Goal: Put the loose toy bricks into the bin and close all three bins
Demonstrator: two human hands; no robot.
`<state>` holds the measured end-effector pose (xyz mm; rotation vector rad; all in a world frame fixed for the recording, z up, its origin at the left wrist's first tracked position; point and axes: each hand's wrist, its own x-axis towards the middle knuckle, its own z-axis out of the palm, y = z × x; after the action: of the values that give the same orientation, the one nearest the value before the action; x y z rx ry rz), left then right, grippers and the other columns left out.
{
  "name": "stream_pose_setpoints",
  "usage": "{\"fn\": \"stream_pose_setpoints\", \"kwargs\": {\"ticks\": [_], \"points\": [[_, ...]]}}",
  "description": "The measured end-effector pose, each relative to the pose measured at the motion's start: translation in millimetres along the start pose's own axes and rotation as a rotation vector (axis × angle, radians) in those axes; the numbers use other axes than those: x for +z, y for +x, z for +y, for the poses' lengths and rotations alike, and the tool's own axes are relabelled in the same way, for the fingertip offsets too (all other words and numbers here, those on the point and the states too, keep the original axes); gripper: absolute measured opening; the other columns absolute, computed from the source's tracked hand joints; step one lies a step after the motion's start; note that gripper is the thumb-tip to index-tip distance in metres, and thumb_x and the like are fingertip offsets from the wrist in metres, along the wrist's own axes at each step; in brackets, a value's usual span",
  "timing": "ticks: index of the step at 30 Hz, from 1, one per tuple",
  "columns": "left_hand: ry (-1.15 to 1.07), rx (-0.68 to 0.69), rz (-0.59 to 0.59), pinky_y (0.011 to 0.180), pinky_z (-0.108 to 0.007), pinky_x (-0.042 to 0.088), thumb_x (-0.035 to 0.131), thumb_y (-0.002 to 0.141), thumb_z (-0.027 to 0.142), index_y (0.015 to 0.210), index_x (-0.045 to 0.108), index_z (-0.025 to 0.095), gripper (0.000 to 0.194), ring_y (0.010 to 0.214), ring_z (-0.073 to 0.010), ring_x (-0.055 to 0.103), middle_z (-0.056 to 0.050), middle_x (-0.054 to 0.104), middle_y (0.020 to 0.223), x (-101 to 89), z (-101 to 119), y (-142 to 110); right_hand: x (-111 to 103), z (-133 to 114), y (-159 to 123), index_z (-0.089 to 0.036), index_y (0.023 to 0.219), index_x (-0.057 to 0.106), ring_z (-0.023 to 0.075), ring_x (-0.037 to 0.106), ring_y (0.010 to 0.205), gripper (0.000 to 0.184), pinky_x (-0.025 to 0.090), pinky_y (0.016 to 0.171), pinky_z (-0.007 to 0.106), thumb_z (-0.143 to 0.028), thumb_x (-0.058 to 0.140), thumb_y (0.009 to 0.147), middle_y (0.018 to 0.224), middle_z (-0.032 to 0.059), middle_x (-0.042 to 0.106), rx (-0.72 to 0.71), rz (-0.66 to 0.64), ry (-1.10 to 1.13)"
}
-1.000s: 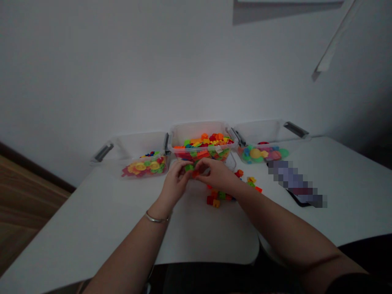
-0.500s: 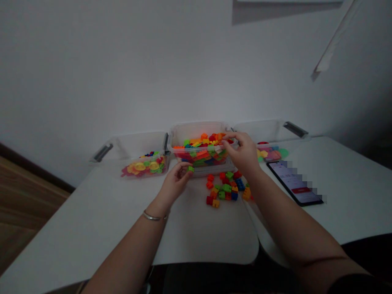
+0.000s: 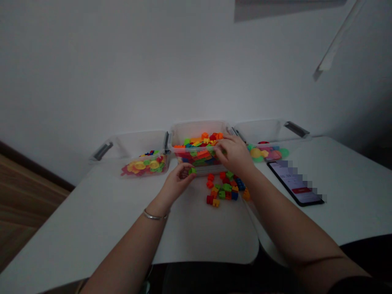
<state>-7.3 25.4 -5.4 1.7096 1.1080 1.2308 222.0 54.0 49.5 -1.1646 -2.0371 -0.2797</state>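
A small green building block (image 3: 192, 170) is pinched between the thumb and fingers of my left hand (image 3: 177, 183), just in front of the middle box. My right hand (image 3: 237, 154) is at the front right corner of the clear plastic box (image 3: 200, 170), its fingers curled in by the rim. Whatever those fingers hold, if anything, is hidden. Inside that box lies a heap of mixed colourful blocks (image 3: 199, 154). On the table below my right hand is a loose group of red, green, orange and blue building blocks (image 3: 226, 188), some joined together.
Left of the middle box stands another clear box (image 3: 137, 141) with yellow, pink and green pieces. A third clear box (image 3: 266, 126) holds coloured pieces on the right. A phone (image 3: 294, 183) lies on the white table (image 3: 199, 237). Behind is a wall (image 3: 153, 61).
My right hand has shifted slightly left and down at the box rim, and its fingers have curled in. My left hand, still on the green block, has edged a little to the right.
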Motion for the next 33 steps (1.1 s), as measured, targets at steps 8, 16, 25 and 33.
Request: {"fn": "stream_pose_setpoints", "kwargs": {"ticks": [8,16,25,33], "points": [[-0.007,-0.042,-0.041,0.057,-0.022,0.038,0.07,0.073,0.031,0.094,0.06,0.019,0.026,0.063,-0.01,0.048,0.002,0.055,0.075,0.9,0,-1,10,4,-3,-0.017,0.109,0.059,0.0298,0.064,0.102,0.026,0.041,0.104,0.052,-0.028,0.055,0.086,0.105,0.0134,0.07,0.02,0.127,0.097],[-0.024,-0.032,0.025,0.057,-0.021,0.04,0.072,0.067,0.031,0.089,0.055,0.02,0.031,0.062,-0.0095,0.049,0.003,0.054,0.077,0.2,5,1,-8,-8,1,-0.02,0.107,0.06,0.0267,0.061,0.107,0.023,0.045,0.097,0.046,-0.021,0.053,0.085,0.111,0.0112,0.069,-0.046,0.339,0.216],[0.178,0.217,0.026,0.07,-0.027,0.051,0.069,0.074,0.026,0.092,0.06,0.02,0.021,0.086,-0.0157,0.058,-0.005,0.059,0.097,-3.1,13,-2,-11,-49,-7,-0.021,0.096,0.059,0.0146,0.06,0.073,0.013,0.05,0.065,0.029,-0.028,0.054,0.086,0.09,0.0037,0.065,0.168,-0.085,0.754],[0.372,0.399,0.131,0.083,-0.036,0.049,0.071,0.077,0.022,0.091,0.062,0.021,0.016,0.092,-0.0204,0.059,-0.006,0.065,0.096,-8.7,14,-1,27,-56,-19,-0.022,0.1,0.056,0.0147,0.062,0.086,0.022,0.053,0.075,0.03,-0.026,0.063,0.08,0.105,0.0042,0.064,0.36,-0.351,0.992]]}}
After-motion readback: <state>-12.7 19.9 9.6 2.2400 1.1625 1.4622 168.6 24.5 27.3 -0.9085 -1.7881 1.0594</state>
